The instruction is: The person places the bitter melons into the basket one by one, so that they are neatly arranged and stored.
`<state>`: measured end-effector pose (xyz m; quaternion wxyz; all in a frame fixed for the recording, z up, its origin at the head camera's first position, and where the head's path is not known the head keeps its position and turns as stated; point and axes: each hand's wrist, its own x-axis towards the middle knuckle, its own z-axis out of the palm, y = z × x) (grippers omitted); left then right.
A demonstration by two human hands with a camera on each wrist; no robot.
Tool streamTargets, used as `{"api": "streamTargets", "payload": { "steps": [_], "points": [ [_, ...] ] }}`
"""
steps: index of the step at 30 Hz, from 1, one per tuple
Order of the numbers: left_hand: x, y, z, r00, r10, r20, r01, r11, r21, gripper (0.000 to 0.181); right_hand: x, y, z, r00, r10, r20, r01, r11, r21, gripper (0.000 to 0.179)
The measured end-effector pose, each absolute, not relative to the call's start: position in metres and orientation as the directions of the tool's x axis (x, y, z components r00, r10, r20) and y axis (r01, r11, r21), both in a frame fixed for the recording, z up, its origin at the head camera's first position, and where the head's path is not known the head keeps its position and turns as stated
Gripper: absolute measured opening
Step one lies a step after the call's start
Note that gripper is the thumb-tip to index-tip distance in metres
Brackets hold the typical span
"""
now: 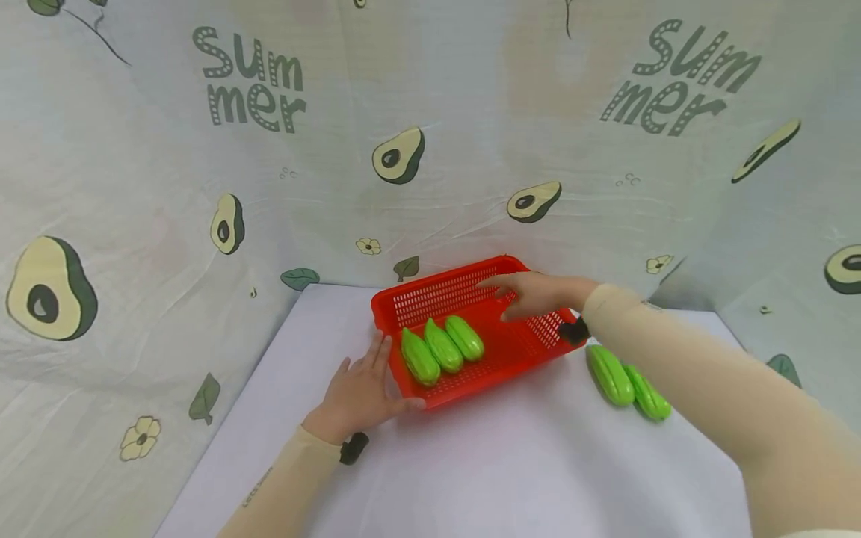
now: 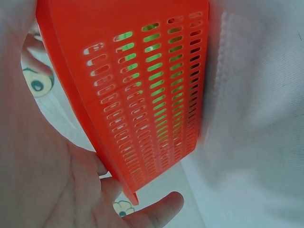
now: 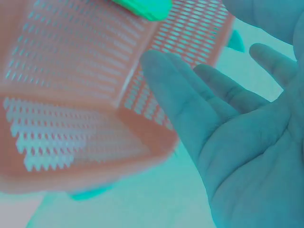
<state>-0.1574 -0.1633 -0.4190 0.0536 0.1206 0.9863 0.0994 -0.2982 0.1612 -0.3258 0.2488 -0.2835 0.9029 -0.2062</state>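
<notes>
A red plastic basket [image 1: 498,351] with slotted walls stands on the table in the head view. Three glossy green, ribbed, gourd-like vegetables [image 1: 443,347] lie side by side in its left half. My left hand [image 1: 359,400] rests at the basket's left end, fingers spread along the rim and thumb by the front corner. In the left wrist view, its fingers [image 2: 156,211] lie by the red rim. My right hand [image 1: 531,294] hovers over the basket's right half, holding nothing. The right wrist view, oddly tinted, shows its fingers [image 3: 178,97] loosely extended beside the basket wall.
Two more green vegetables [image 1: 610,376] lie on the white table [image 1: 525,471] to the right of the basket, partly beside the right forearm. Behind the table hangs a pale cloth [image 1: 457,97] printed with avocados and lettering.
</notes>
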Motion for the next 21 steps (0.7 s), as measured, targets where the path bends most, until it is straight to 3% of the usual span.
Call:
{"api": "streamTargets", "payload": {
  "steps": [8, 15, 21],
  "points": [
    [-0.16, -0.166, -0.42, -0.968, 0.244, -0.063, 0.227, 0.953, 0.2, 0.125, -0.234, 0.269, -0.308, -0.786, -0.575, -0.226, -0.368, 0.73, -0.575, 0.072],
    [-0.159, -0.164, -0.421, -0.967, 0.247, -0.063, 0.23, 0.951, 0.204, 0.123, -0.179, 0.354, -0.351, -0.845, -0.487, -0.222, -0.302, 0.777, -0.552, 0.077],
    [-0.159, -0.162, -0.421, -0.966, 0.254, -0.057, 0.237, 0.949, 0.21, 0.122, -0.16, 0.391, -0.389, -0.893, -0.404, -0.197, -0.257, 0.819, -0.513, 0.082]
  ]
}}
